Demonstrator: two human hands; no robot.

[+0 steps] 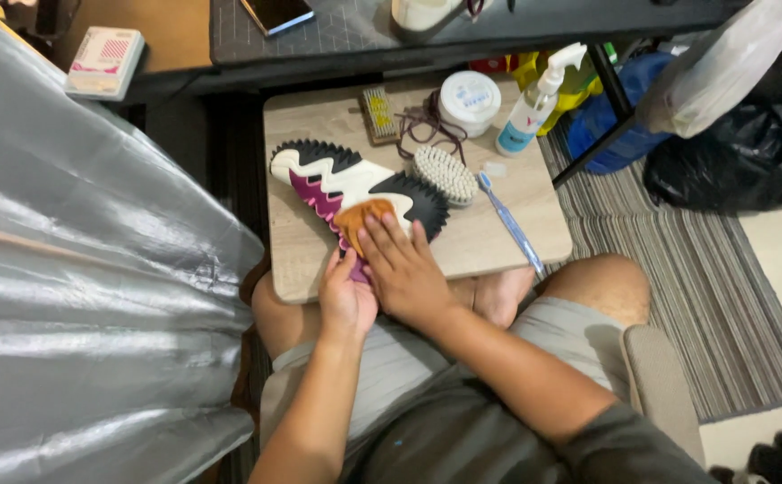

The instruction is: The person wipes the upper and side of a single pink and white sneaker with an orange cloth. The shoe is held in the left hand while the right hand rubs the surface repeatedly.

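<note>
On the small wooden table [498, 237], sneaker [355, 184] lies sole-up; left hand [346, 296] grips its near end, fingers curled round it. Right hand [404, 269], fingers spread flat, presses an orange cloth [360, 215] on the sole. Brush [445, 175] and toothbrush [509, 222] lie idle right of the sneaker: wiping appears under way, not finished.

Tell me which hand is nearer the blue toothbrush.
Right. The right hand lies on the shoe, just left of the toothbrush; the left hand grips the shoe's near end, farther left.

Bare board [485, 235] lies right of the shoe [355, 186]; brush [446, 174] and toothbrush [510, 224] crowd it.
</note>
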